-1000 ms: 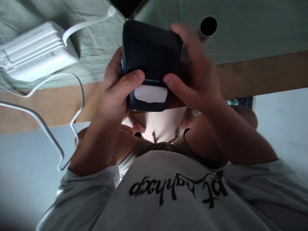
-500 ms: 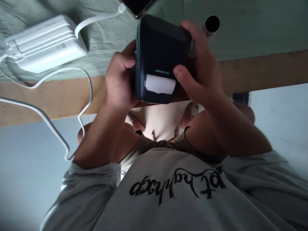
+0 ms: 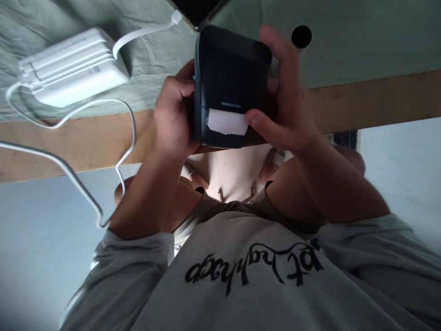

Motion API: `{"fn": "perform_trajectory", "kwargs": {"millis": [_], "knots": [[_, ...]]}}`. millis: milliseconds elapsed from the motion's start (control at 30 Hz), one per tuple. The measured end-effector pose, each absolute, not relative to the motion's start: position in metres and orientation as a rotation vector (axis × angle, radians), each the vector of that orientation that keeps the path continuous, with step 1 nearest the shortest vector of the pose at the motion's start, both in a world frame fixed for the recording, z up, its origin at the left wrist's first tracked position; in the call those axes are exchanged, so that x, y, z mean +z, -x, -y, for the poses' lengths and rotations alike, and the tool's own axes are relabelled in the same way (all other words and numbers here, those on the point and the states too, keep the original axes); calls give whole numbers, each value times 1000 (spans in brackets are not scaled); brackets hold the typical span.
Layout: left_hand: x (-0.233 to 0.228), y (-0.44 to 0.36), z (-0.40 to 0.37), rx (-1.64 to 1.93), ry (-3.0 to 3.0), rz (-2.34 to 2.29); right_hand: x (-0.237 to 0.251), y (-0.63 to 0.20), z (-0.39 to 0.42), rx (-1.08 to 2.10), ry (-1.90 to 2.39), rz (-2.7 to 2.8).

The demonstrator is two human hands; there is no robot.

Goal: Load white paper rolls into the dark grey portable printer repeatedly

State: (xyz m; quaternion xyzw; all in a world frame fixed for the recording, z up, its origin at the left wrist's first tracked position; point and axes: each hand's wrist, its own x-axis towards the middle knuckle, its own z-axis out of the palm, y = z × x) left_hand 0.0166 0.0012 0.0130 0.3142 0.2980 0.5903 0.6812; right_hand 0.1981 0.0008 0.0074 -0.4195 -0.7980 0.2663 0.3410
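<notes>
White plastic comes first at the far left — a power bank (image 3: 74, 66) lies on the grey-green cloth (image 3: 361, 37) that covers the table, and a white cable (image 3: 103, 138) loops from it over the wooden table edge (image 3: 51, 147) and hangs down in front of the pale floor. A second white cable runs from the power bank up to a dark phone (image 3: 200, 10) at the top edge of the view. Next comes the left hand (image 3: 174, 117), its fingers curled tight round the left side of a small dark label printer (image 3: 229, 85), the thumb tucked against the casing. The printer is held up above the table edge, just in front of the phone, with a strip of white label paper (image 3: 227, 122) showing in its slot under pale lettering. The right hand (image 3: 287, 103) clasps the printer's right side — fingers reach up along the casing and the thumb tip presses at the right end of the paper strip. Just beyond those fingers a dark tube opening (image 3: 301, 37) stands on the cloth. Below, the person's grey printed shirt (image 3: 255, 276) fills the view
</notes>
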Motion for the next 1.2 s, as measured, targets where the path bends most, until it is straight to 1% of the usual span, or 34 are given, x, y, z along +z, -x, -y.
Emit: {"fn": "perform_trajectory", "kwargs": {"millis": [100, 267, 433, 600, 667, 767, 833, 1067, 1200], "knots": [[8, -14, -6, 1309, -740, -690, 9, -198, -2, 623, 1040, 2056], [5, -5, -12, 1247, -856, -748, 7, -199, -3, 700, 1057, 2038], [9, -9, -7, 1253, -746, -699, 5, -197, -1, 750, 1135, 1930], [1, -16, -10, 1288, -759, -754, 26, -181, -4, 548, 1020, 1589], [-1, -16, -12, 1283, -774, -761, 35, -177, -6, 437, 1100, 1543], [3, -15, -10, 1264, -738, -713, 43, -175, -10, 249, 1373, 1764], [8, -15, -7, 1260, -709, -701, 48, -175, -12, 208, 1499, 1960], [8, -10, -4, 1235, -743, -684, 71, -169, -12, 255, 1683, 2475], [1, -6, -7, 1213, -791, -692, 78, -172, -9, 290, 1630, 2439]]}}
